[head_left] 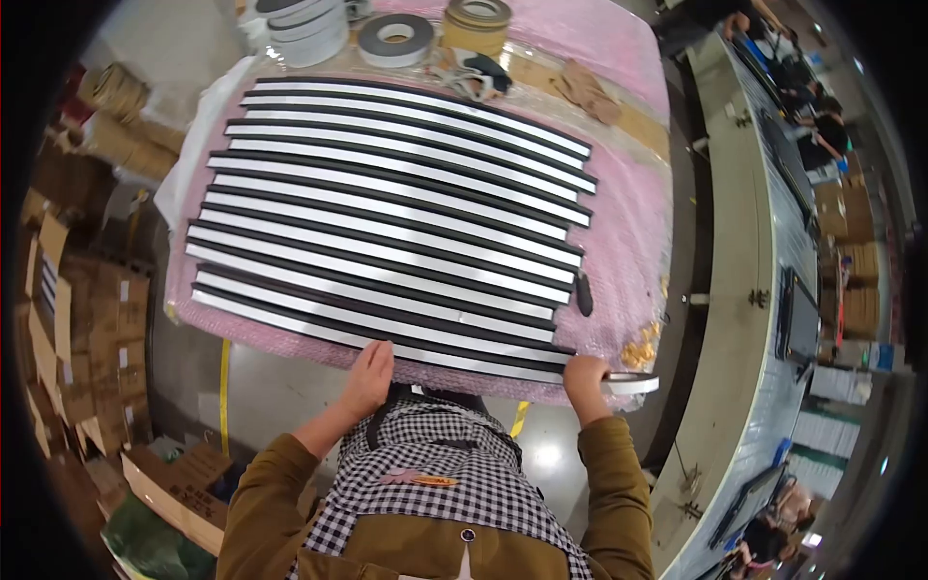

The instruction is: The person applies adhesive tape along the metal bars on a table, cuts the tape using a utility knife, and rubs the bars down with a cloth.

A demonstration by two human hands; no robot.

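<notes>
Long black strips with white bands (387, 208) lie side by side across a table covered in pink bubble wrap (623, 222). At the near edge, my left hand (369, 379) rests its closed fingers against the nearest strip, around its middle; what they hold, if anything, is hidden. My right hand (586, 385) is closed at the right end of that same strip. A roll of white tape (630, 384) sticks out just right of my right hand. A small black tool (584, 294) lies right of the strips.
Tape rolls (396, 41) and gloves (474, 75) lie at the table's far side. Yellowish scraps (642, 346) lie near its right edge. Cardboard boxes (106, 338) stand at the left. A long workbench (730, 242) with people beyond it runs along the right.
</notes>
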